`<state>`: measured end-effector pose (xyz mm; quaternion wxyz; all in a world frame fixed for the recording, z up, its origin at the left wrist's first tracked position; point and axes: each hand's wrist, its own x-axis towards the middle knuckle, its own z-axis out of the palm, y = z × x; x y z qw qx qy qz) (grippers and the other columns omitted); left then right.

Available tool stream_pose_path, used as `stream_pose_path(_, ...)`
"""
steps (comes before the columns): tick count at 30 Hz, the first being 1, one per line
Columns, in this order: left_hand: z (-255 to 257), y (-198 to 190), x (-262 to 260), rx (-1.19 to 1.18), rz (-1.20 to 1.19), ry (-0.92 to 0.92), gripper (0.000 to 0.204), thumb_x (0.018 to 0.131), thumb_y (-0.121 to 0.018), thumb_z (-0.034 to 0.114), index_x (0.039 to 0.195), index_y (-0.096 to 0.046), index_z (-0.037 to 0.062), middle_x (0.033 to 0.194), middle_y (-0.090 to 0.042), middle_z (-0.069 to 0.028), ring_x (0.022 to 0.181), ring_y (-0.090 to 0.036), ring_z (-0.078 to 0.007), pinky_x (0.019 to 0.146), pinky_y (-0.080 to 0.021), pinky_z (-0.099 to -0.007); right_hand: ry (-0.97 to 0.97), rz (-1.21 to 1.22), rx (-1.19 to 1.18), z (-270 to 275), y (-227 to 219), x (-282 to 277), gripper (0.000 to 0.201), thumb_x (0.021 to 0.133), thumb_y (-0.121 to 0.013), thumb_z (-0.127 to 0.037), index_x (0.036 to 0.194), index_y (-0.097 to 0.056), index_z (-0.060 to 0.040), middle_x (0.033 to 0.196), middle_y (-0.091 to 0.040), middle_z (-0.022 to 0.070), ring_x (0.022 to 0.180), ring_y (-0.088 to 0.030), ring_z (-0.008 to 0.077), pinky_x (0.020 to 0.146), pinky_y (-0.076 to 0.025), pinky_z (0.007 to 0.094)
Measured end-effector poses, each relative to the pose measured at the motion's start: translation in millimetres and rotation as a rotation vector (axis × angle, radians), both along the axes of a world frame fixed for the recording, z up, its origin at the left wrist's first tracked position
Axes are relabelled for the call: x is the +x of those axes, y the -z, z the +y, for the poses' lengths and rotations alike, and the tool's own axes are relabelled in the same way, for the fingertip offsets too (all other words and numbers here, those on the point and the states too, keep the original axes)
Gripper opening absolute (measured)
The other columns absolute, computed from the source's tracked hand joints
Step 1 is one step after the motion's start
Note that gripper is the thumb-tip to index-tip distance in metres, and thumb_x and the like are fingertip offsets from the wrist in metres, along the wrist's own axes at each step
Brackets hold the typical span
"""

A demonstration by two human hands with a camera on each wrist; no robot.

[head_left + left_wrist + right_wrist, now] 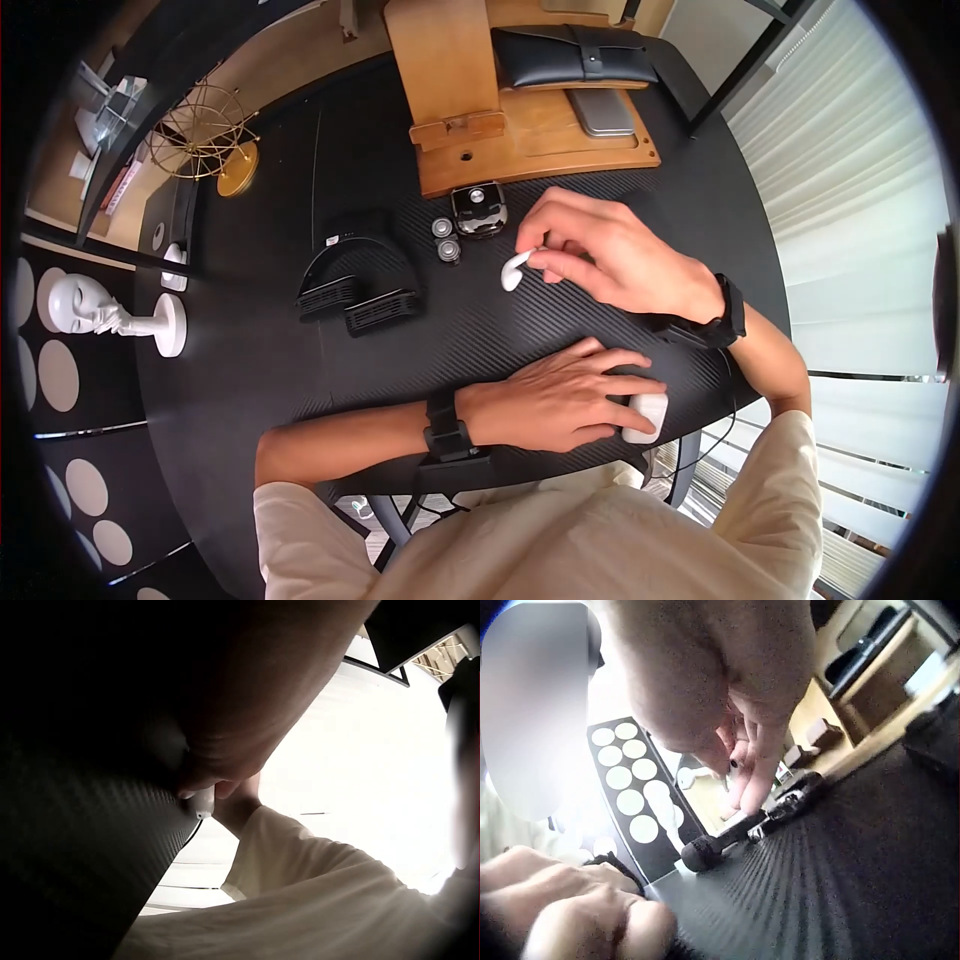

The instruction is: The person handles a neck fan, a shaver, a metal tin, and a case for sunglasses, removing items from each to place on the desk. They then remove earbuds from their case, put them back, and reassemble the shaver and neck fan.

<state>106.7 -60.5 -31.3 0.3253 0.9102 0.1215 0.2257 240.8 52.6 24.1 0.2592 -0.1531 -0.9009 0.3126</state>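
Observation:
In the head view my right hand (pixel 620 250) is raised over the black desk. Its thumb and fingers pinch a white wireless earbud (pixel 513 272) by the stem, rounded end hanging outward. The right wrist view also has the earbud (pixel 685 778) poking out from the fingers. Palm down nearer the desk's front edge, my left hand (pixel 555 398) has its fingers spread and fairly straight. Their tips rest on a small white earbud case (pixel 646 416), partly covering it. Beneath the hand in the dark left wrist view, the end of the case (pixel 203 804) shows.
Beyond the right hand sit a glossy black square device (pixel 479 208) and two small round pieces (pixel 446 240). A black curved item (pixel 362 265) lies to the left. A wooden stand (pixel 540 155) is at the back, a white figurine (pixel 170 325) at the left edge.

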Motion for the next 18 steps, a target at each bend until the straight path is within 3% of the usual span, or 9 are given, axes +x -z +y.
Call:
stream_pose_path(3, 1.5, -7.3, 0.5, -0.190, -0.016, -0.002, 0.029, 0.078, -0.077, 0.017, 0.106, -0.073, 0.0170, 0.135, -0.056, -0.0055, 0.127, -0.048, -0.0273, 0.099, -0.040, -0.0399, 0.031, 0.021, -0.613, -6.0, -0.2, 14.5, 0.009, 0.098, -0.061, -0.004, 0.105, -0.060, 0.0023, 0.098, -0.062, 0.0066, 0.081, -0.065, 0.0106, 0.074, -0.055, 0.0257)
stream_pose_path(4, 2.2, -9.3, 0.3, -0.190, -0.014, -0.004, 0.029, 0.078, -0.077, 0.017, 0.106, -0.073, 0.0170, 0.135, -0.056, -0.0055, 0.127, -0.048, -0.0273, 0.099, -0.040, -0.0399, 0.029, 0.022, -0.614, -6.1, 4.1, 19.4, 0.009, 0.098, -0.061, -0.004, 0.105, -0.060, 0.0023, 0.098, -0.062, 0.0066, 0.081, -0.065, 0.0106, 0.074, -0.055, 0.0257)
stream_pose_path(6, 3.9, -11.8, 0.8, -0.222, -0.024, -0.067, 0.019, 0.074, -0.079, 0.017, 0.089, -0.070, 0.0118, 0.125, -0.058, -0.0046, 0.120, -0.050, -0.0259, 0.098, -0.041, -0.0405, 0.020, 0.158, -1.016, -5.7, 12.3, 29.1, 0.010, 0.097, -0.063, -0.005, 0.105, -0.061, 0.0006, 0.097, -0.065, 0.0064, 0.081, -0.066, 0.0112, 0.075, -0.056, 0.0255)
stream_pose_path(8, 5.2, -8.8, 2.1, -0.211, -0.088, -0.091, 0.025, 0.071, -0.080, 0.015, 0.089, -0.064, 0.0101, 0.118, -0.058, -0.0047, 0.115, -0.052, -0.0262, 0.094, -0.044, -0.0397, 0.002, 0.167, -1.048, -0.8, 17.4, 36.0, 0.011, 0.098, -0.063, -0.006, 0.106, -0.062, -0.0001, 0.096, -0.065, 0.0045, 0.083, -0.066, 0.0110, 0.076, -0.055, 0.0251)
stream_pose_path(12, 17.8, -15.0, -6.2, -0.338, -0.059, -0.098, 0.044, 0.068, -0.082, 0.009, 0.106, -0.060, 0.0092, 0.113, -0.057, -0.0056, 0.106, -0.054, -0.0243, 0.089, -0.047, -0.0336, -0.057, 0.247, -1.194, 6.3, 33.5, 44.9, 0.011, 0.098, -0.063, -0.008, 0.108, -0.062, -0.0032, 0.103, -0.068, 0.0074, 0.088, -0.065, 0.0113, 0.078, -0.054, 0.0245)
stream_pose_path(14, 27.3, -24.2, -12.5, -0.627, -0.145, -0.098, 0.047, 0.071, -0.083, 0.010, 0.112, -0.061, 0.0072, 0.109, -0.057, -0.0055, 0.102, -0.056, -0.0205, 0.088, -0.047, -0.0314, -0.037, 0.324, -1.374, 9.0, 33.5, 47.2, 0.011, 0.098, -0.062, -0.007, 0.109, -0.060, -0.0051, 0.105, -0.069, 0.0092, 0.085, -0.065, 0.0108, 0.074, -0.053, 0.0234)
stream_pose_path(15, 34.5, -18.8, -15.0, -0.531, -0.193, -0.129, 0.051, 0.073, -0.083, 0.012, 0.118, -0.060, 0.0062, 0.107, -0.057, -0.0021, 0.097, -0.057, -0.0146, 0.085, -0.047, -0.0280, -0.041, 0.320, -1.371, 10.6, 33.5, 48.5, 0.011, 0.098, -0.062, -0.007, 0.109, -0.060, -0.0051, 0.105, -0.069, 0.0092, 0.085, -0.065, 0.0108, 0.074, -0.053, 0.0234)
stream_pose_path(16, 36.0, -24.1, -19.8, -0.884, -0.129, -0.144, 0.052, 0.077, -0.082, 0.010, 0.123, -0.058, 0.0066, 0.105, -0.057, 0.0001, 0.094, -0.058, -0.0096, 0.080, -0.049, -0.0253, -0.060, 0.371, -1.426, 11.8, 33.8, 50.2, 0.012, 0.098, -0.062, -0.007, 0.109, -0.060, -0.0056, 0.105, -0.069, 0.0094, 0.083, -0.064, 0.0102, 0.072, -0.053, 0.0226)
stream_pose_path(18, 37.7, -25.3, -23.2, -1.136, -0.232, -0.225, 0.050, 0.080, -0.082, 0.010, 0.123, -0.056, 0.0075, 0.104, -0.057, 0.0007, 0.094, -0.057, -0.0062, 0.076, -0.049, -0.0220, -0.078, 0.427, -1.481, 12.6, 37.9, 52.0, 0.012, 0.098, -0.062, -0.007, 0.110, -0.059, -0.0060, 0.104, -0.069, 0.0096, 0.081, -0.064, 0.0096, 0.070, -0.053, 0.0218)
